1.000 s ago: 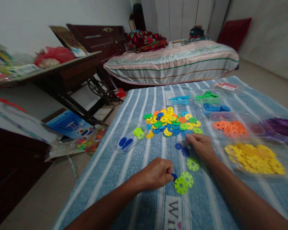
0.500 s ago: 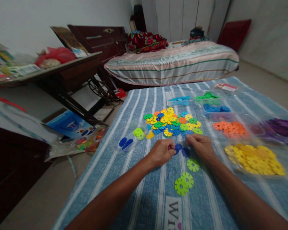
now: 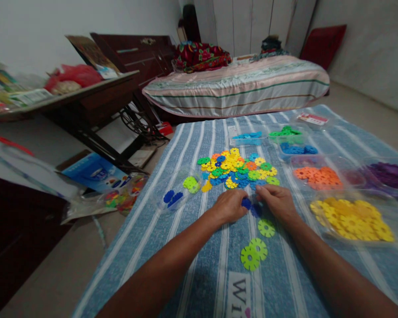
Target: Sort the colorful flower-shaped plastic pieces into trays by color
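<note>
My left hand (image 3: 232, 206) is closed, with its fingertips on a dark blue notched plastic disc (image 3: 246, 203). Just right of that lies a second dark blue disc (image 3: 256, 210), partly in shadow between the hands. My right hand (image 3: 277, 202) has its fingers curled together at the near edge of a mixed heap of notched discs (image 3: 232, 165); whatever is in its fingertips is hidden. Closer to me, a lime green disc (image 3: 266, 228) lies alone, and two overlapping lime green discs (image 3: 251, 257) rest below it.
On the left, a clear tray (image 3: 159, 206) holds dark blue and lime discs. Clear boxes at right contain yellow discs (image 3: 351, 221), orange discs (image 3: 318, 176) and purple discs (image 3: 389, 176). Further back are blue discs (image 3: 298, 149) and green discs (image 3: 285, 132). A striped cloth (image 3: 185, 274) covers the table.
My left hand has moved slightly right, and its fingers now cover more of the dark blue disc. My right hand has hardly moved.
</note>
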`<state>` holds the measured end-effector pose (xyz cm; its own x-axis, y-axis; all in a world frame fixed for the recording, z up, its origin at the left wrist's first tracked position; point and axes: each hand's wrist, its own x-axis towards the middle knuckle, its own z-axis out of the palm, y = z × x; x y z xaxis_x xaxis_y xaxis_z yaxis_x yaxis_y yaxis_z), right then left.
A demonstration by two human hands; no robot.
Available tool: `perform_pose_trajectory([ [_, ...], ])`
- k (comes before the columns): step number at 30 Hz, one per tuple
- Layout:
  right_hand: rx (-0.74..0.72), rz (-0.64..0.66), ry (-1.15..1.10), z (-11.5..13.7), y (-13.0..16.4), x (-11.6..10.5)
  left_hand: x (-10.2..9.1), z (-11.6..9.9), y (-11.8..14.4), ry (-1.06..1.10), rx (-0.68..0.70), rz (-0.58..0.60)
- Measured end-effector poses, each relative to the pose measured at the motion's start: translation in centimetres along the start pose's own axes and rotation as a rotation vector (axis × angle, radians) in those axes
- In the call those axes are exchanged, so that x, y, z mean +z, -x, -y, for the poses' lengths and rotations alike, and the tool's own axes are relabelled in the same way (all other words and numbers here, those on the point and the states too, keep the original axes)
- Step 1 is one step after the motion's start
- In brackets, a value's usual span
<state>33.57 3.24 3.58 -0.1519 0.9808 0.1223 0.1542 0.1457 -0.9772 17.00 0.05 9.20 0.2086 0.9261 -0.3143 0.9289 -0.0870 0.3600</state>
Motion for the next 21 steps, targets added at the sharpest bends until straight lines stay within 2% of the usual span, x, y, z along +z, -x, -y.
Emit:
perform_pose_trajectory([
  [4, 0.006, 0.002, 0.002, 0.1, 0.1, 0.0, 0.1, 0.2, -0.2, 0.016, -0.019, -0.016],
  [9, 0.002, 0.004, 0.012, 0.0, 0.1, 0.0, 0.8, 0.7, 0.1, 0.117, -0.038, -0.089],
  [13, 0.000, -0.006, 0.026, 0.0, 0.1, 0.0, 0.6, 1.2, 1.1, 0.254, 0.020, -0.092],
  [16, -0.002, -0.003, 0.036, 0.3, 0.1, -0.1, -1.8, 2.2, 2.6, 0.335, 0.038, -0.137],
  [19, -0.006, -0.011, 0.031, 0.7, 0.2, -0.1, -5.8, 4.2, 4.4, 0.307, -0.015, -0.266],
  [21, -0.006, -0.016, 0.024, 0.9, 0.2, 0.0, -8.4, 6.0, 5.6, 0.217, -0.101, -0.336],
])
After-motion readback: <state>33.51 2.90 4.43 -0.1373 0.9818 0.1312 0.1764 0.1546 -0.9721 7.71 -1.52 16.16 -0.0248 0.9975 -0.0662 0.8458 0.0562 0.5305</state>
